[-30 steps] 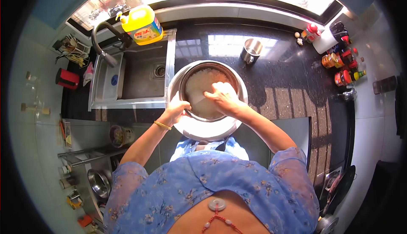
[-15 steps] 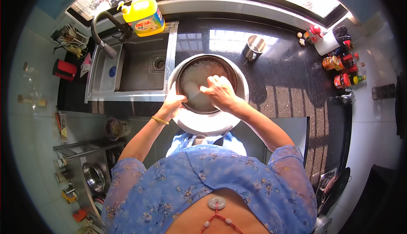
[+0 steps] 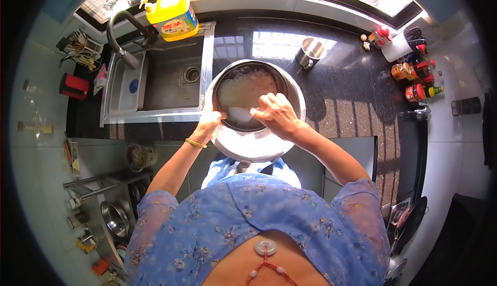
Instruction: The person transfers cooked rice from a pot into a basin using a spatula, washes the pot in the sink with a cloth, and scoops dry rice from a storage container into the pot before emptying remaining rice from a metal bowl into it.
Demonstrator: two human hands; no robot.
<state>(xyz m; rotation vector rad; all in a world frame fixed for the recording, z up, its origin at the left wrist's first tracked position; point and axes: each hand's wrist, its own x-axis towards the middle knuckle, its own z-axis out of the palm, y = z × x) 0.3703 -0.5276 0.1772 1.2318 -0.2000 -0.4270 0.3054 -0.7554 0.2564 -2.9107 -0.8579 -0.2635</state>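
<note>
Left hand (image 3: 209, 124): grip on pot (image 3: 279, 76) rim | right hand (image 3: 277, 114): curled, can't tell if holding | sink (image 3: 168, 86) left, mug (image 3: 309, 53) right | basin (image 3: 256, 145) overlaps tabletop (image 3: 344, 73) edge

Dark round pot (image 3: 282, 82): open side up, holding cloudy pale contents (image 3: 251, 90) | wide whitish basin (image 3: 253, 145): around the pot, reaching past near edge of surface (image 3: 344, 81)
</note>
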